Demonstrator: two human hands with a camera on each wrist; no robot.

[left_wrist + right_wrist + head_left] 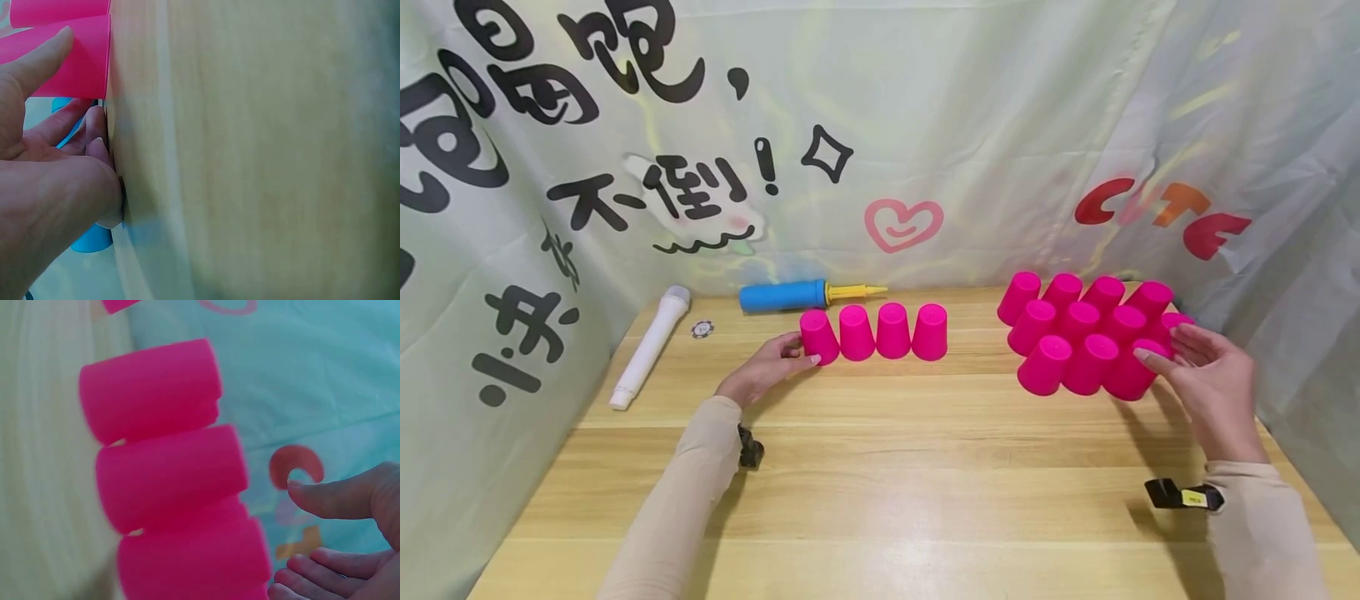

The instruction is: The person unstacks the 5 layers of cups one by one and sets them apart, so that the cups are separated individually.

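Note:
Several pink cups stand upside down in a short row; my left hand (763,367) is at the leftmost cup (818,337). In the left wrist view, the thumb lies along this cup's side, with the other fingers partly hidden behind and below it. At the right, more pink cups (1078,325) stand upside down in a tight block of rows. My right hand (1213,375) is beside the block's right end, overlapping the nearest corner cup (1127,375) in the head view. The right wrist view shows its thumb (337,499) and fingers spread apart beyond the cups, holding nothing.
A blue pump (784,297) with a yellow nozzle lies behind the row. To the left are a white microphone-shaped stick (651,346) and a small round black-and-white chip (702,329). A printed curtain (1000,125) borders the wooden table (925,475) at back and sides.

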